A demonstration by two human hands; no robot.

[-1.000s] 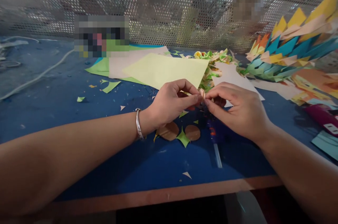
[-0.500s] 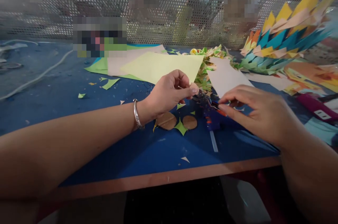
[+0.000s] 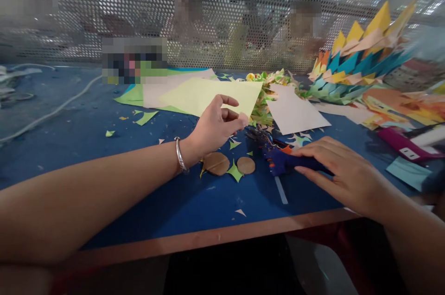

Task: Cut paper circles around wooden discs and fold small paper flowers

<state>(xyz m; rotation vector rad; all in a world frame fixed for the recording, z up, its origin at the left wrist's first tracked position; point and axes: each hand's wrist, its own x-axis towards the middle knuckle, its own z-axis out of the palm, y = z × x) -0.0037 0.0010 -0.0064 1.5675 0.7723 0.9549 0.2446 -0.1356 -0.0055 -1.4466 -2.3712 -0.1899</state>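
My left hand (image 3: pixel 215 125) hovers over the blue table (image 3: pixel 104 156), a silver bracelet on its wrist. Its thumb and fingers are curled in a pinch on a small peach folded paper piece (image 3: pixel 244 119). My right hand (image 3: pixel 342 172) lies low on the table to the right. Its thumb and fingers close round the rear of a blue glue gun (image 3: pixel 283 159) with orange details, which lies on its side with the dark nozzle pointing left and away. Two brown round discs (image 3: pixel 216 163) lie between the hands.
A pale yellow sheet (image 3: pixel 208 94) and a white sheet (image 3: pixel 295 112) lie behind the hands, beside a heap of small folded papers (image 3: pixel 269 82). A spiky multicoloured paper stack (image 3: pixel 358 65) fills the right. A perforated screen (image 3: pixel 222 16) stands behind, with people beyond. Scraps litter the table.
The hands, together on the paper piece a second ago, have parted. My right hand dropped to the right onto the glue gun. My left hand kept the piece and drew slightly back.
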